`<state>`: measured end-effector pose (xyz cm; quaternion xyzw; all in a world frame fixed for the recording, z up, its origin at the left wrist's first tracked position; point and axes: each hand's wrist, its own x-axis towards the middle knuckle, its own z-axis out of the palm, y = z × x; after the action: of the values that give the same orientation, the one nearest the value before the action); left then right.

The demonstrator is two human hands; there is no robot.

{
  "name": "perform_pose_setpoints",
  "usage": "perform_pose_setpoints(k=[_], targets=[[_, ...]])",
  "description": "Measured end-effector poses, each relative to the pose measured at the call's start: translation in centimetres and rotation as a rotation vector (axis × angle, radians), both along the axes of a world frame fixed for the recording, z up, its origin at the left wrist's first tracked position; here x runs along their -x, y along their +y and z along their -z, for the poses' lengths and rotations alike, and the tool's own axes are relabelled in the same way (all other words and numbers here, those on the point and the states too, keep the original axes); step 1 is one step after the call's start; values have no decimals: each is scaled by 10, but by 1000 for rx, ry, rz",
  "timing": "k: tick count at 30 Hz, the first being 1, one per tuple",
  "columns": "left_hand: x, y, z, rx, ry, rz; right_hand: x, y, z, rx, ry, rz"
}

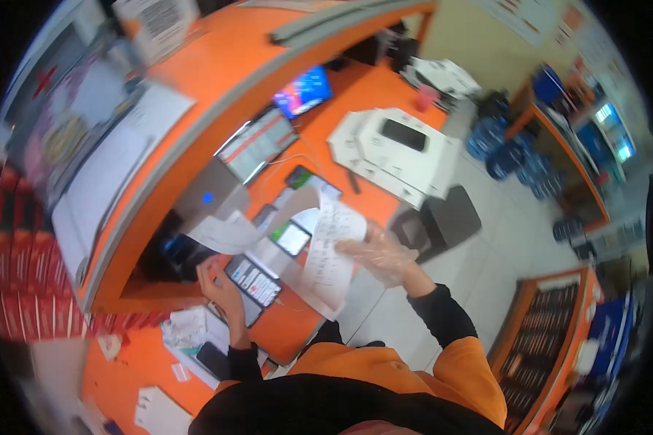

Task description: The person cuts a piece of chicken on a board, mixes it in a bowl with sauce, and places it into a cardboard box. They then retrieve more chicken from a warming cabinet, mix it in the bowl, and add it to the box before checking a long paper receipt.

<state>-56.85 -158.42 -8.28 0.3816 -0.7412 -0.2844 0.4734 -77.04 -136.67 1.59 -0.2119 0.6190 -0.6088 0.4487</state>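
My right hand (377, 254), in a clear plastic glove, is closed on a long white paper strip (326, 264) with rows of printing. The strip curls away to the left over the desk, toward a loose white end (225, 232). Bare, my left hand (223, 288) rests at the left edge of a phone (252, 281) with a lit screen, its fingers loosely bent and apart. Just beyond those fingers is a dark device (185, 250) under the counter. Another lit phone (292, 238) lies behind the paper, partly covered by it.
A laptop (257, 141) and a bright screen (302, 92) stand at the back of the orange desk (355, 80). White angular panels (392, 152) carry a dark phone. A grey chair (450, 217) stands right of the desk. Red boxes (22, 268) are stacked at left.
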Motion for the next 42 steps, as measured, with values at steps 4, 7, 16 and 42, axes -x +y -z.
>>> perform_pose_setpoints(k=[4, 7, 16, 42], targets=[[73, 152, -49, -105, 163, 941, -14, 121, -18, 174, -270, 428], [93, 277, -61, -550, -42, 1456, -49, 218, -34, 150, -293, 786], [23, 526, -21, -804, -807, 2340, -192, 600, -109, 264, 342, 1437], [102, 974, 66, -401, -1168, 2783, -307, 976, -246, -467, 986, 1937]])
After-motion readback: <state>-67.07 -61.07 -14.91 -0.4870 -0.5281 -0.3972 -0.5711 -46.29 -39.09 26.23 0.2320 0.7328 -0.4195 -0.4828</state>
